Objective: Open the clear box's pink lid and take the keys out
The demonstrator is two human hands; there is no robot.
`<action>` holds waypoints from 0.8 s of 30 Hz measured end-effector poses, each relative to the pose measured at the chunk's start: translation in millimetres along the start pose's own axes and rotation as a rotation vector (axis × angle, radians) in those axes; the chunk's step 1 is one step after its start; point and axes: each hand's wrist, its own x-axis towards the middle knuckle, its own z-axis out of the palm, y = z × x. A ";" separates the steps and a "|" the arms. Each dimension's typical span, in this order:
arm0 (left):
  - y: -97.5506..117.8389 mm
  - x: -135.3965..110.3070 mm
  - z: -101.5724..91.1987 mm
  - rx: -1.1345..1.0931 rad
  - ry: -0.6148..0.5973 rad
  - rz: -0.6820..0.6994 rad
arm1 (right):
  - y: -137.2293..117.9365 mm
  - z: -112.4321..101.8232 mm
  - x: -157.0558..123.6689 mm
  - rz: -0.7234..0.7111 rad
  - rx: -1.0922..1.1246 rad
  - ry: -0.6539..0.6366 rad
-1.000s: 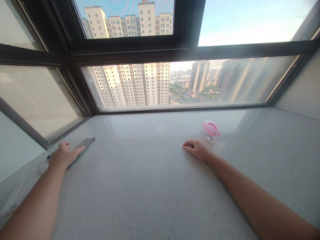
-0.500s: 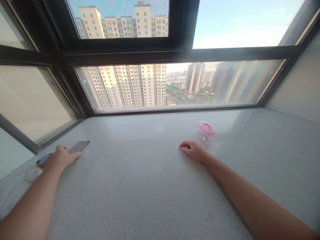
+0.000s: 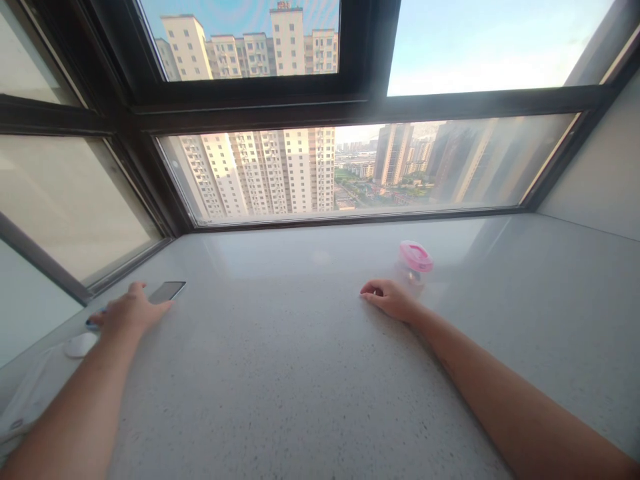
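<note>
At the left side of the pale speckled sill (image 3: 280, 373), my left hand (image 3: 129, 311) reaches over a dark-screened phone (image 3: 169, 291) lying flat. Its thumb and fingers are spread, with the thumb along the phone's near edge. Part of a small blue thing (image 3: 91, 324) shows beside the hand's left fingers; the rest is hidden. My right hand (image 3: 389, 299) rests on the sill with curled fingers, thumb and fingertips together and nothing visible in them. Just behind it stands a small clear container with a pink lid (image 3: 416, 257), its lower part blurred.
A white round object (image 3: 81, 345) and a pale flat item like a clear bag (image 3: 30, 387) lie by my left forearm. The dark window frame (image 3: 280, 224) borders the sill at the back, with tall buildings outside. A white wall (image 3: 595, 180) closes the right side.
My left hand has shifted slightly right over the phone and covers more of the blue thing. The right hand and container stay put; the view has moved a little.
</note>
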 end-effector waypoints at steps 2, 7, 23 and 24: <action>17.3 -12.0 -0.3 0.048 0.093 0.112 | 0.0 0.4 -0.5 0.000 0.002 0.006; 67.6 -41.7 10.3 0.027 0.102 0.352 | 0.3 5.0 -0.4 0.009 0.033 0.086; 194.4 -125.2 44.1 -0.089 -0.025 0.677 | -9.4 18.8 -0.5 0.051 -0.543 0.050; 199.4 -127.1 44.5 -0.087 -0.030 0.695 | -11.8 18.4 0.3 0.067 -0.559 0.022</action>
